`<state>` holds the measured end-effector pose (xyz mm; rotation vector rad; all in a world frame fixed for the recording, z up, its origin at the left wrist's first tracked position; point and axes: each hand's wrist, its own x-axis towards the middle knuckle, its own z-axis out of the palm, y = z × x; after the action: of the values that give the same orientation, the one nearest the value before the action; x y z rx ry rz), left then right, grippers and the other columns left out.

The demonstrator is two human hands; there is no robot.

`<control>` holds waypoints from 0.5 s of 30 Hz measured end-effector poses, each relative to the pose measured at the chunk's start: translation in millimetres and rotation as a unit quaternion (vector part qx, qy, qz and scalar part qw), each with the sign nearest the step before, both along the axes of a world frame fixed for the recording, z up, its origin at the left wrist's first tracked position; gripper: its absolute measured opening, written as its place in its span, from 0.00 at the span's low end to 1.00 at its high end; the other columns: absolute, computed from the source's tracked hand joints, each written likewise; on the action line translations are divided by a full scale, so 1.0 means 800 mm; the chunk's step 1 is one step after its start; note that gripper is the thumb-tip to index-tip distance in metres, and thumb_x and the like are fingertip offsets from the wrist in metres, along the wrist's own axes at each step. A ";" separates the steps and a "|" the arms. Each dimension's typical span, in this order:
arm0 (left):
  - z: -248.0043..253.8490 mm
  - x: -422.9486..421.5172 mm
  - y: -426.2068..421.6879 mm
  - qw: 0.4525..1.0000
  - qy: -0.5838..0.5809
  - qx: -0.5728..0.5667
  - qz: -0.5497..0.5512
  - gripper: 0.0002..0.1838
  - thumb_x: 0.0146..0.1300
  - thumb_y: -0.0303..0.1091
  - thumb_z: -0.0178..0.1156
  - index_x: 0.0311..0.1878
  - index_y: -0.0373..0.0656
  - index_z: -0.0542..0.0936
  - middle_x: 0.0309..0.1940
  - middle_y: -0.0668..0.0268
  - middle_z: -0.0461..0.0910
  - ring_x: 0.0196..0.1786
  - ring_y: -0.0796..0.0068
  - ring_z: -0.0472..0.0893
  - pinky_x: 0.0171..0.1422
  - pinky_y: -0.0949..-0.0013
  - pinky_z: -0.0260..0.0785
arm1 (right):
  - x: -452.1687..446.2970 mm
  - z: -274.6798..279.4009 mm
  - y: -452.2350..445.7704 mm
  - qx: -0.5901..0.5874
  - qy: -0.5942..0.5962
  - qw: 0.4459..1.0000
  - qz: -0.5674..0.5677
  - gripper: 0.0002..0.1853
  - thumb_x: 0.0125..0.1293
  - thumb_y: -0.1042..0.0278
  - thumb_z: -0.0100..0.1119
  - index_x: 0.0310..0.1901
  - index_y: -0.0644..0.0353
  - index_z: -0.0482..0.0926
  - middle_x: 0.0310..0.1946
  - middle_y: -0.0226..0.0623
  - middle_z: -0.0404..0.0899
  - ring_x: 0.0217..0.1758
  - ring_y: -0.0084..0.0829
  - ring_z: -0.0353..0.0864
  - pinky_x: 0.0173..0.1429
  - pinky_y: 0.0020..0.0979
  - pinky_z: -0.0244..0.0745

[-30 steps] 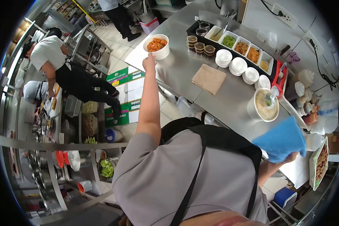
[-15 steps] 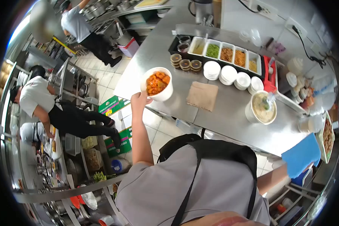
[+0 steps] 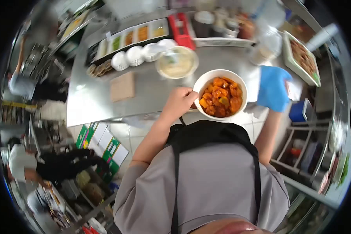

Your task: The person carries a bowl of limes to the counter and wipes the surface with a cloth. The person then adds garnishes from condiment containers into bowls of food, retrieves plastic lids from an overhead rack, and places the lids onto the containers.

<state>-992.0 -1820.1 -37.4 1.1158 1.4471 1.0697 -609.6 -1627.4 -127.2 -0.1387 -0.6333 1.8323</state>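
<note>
A white bowl [image 3: 212, 73] is held by its left side in my left hand [image 3: 179, 102], with the thumb at the rim. Chunks of food in orange-red sauce [image 3: 221, 96] fill it. The bowl is at the counter's front edge, before my apron. My right hand [image 3: 287, 86] holds a blue cloth [image 3: 272, 86] to the right of the bowl; the cloth hides most of the fingers. A round tub with pale, creamy contents [image 3: 177, 62] stands on the counter behind the bowl. A brown folded cloth [image 3: 122, 86] lies farther left.
On the steel counter [image 3: 93, 89] are stacks of white lids [image 3: 135, 56], a topping tray [image 3: 115, 51] and a red holder [image 3: 181, 32]. A meat-filled tray [image 3: 316, 80] is at right. Green-and-white cardboard [image 3: 111, 150] covers floor at left. Two people [image 3: 23, 163] are farther left.
My view has turned right. My left hand has brought the bowl rightward, in front of my body. The blue cloth in my right hand is now higher and nearer the bowl.
</note>
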 end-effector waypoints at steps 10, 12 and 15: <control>-0.104 0.100 0.140 0.969 0.248 -0.001 -0.009 0.17 0.55 0.39 0.52 0.25 0.32 0.79 0.19 0.56 0.80 0.24 0.61 0.81 0.34 0.65 0.72 | 0.025 0.025 0.041 0.114 -0.584 0.771 -0.225 0.11 0.58 0.74 0.59 0.43 0.61 0.78 0.31 0.33 0.79 0.35 0.21 0.76 0.42 0.24 0.70; -0.082 0.099 0.149 0.940 0.341 -0.019 -0.009 0.18 0.56 0.45 0.55 0.32 0.36 0.80 0.31 0.54 0.80 0.37 0.57 0.80 0.43 0.61 0.71 | -0.001 0.049 0.046 0.255 -0.647 0.673 -0.253 0.11 0.57 0.76 0.57 0.42 0.63 0.78 0.33 0.40 0.80 0.35 0.29 0.78 0.44 0.27 0.71; -0.053 0.116 0.153 0.887 0.452 0.077 0.046 0.19 0.59 0.47 0.54 0.38 0.39 0.80 0.40 0.57 0.78 0.45 0.59 0.77 0.48 0.61 0.69 | -0.043 0.054 0.070 0.386 -0.639 0.617 -0.249 0.13 0.53 0.80 0.53 0.42 0.61 0.79 0.34 0.43 0.79 0.39 0.41 0.76 0.46 0.33 0.70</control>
<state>-899.4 -1697.5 -79.6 1.8137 2.1678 0.7408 -643.7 -1571.6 -84.1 -0.9722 -2.0611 0.5043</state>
